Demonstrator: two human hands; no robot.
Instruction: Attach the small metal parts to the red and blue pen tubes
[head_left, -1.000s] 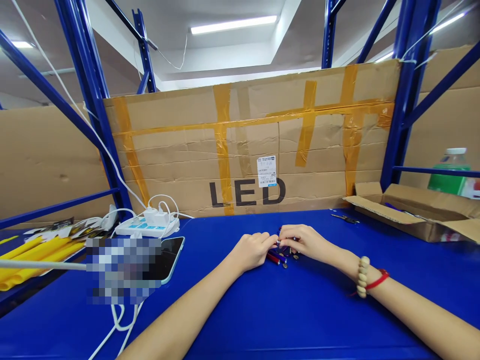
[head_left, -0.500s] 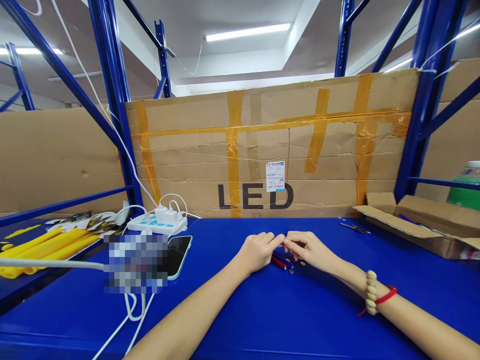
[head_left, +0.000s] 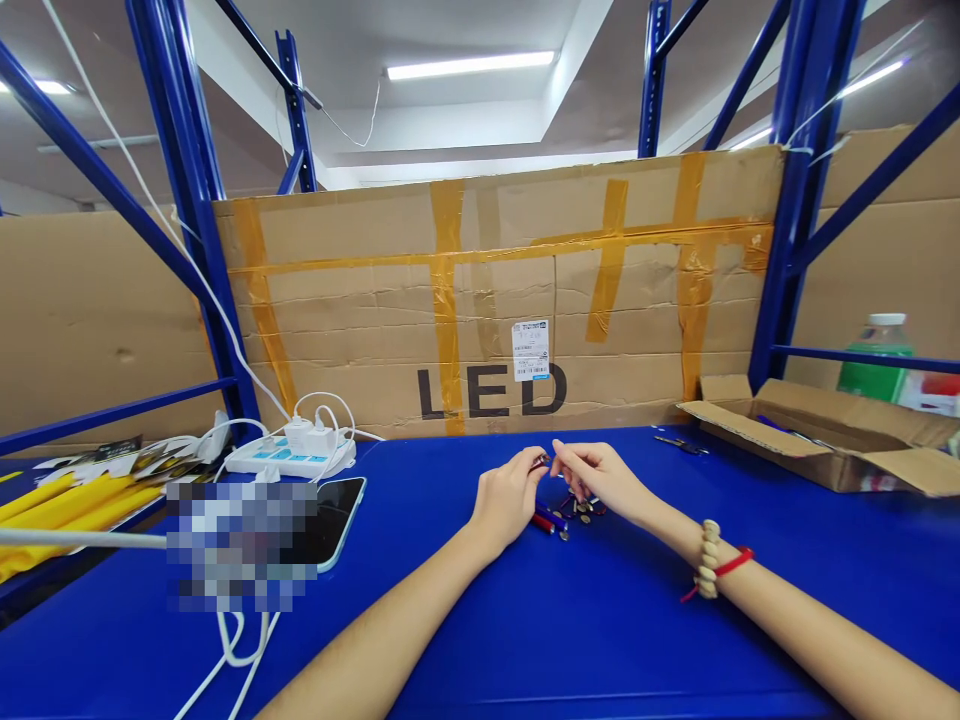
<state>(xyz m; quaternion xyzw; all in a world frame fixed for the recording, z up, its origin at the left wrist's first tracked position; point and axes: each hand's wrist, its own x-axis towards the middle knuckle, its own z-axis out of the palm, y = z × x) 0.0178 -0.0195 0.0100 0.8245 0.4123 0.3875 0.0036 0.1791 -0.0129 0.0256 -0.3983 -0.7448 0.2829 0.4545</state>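
Observation:
My left hand is closed, pinching a small dark red piece with a shiny end between thumb and fingertips. Just right of it, my right hand has its thumb and index finger drawn together close to that piece. Whatever those fingers hold is too small to make out. Below the hands, a red tube and a blue tube lie side by side on the blue tabletop. Several small round metal discs are scattered beside them, partly under my right hand.
A phone and a white power strip with cables are at left, near yellow rolled items. At right lie a small dark metal tool and an open cardboard box. A large cardboard panel stands behind.
My hands, which met at the fingertips, are now slightly apart. My left hand has turned upward, showing the small red piece. The whole view has shifted to the right.

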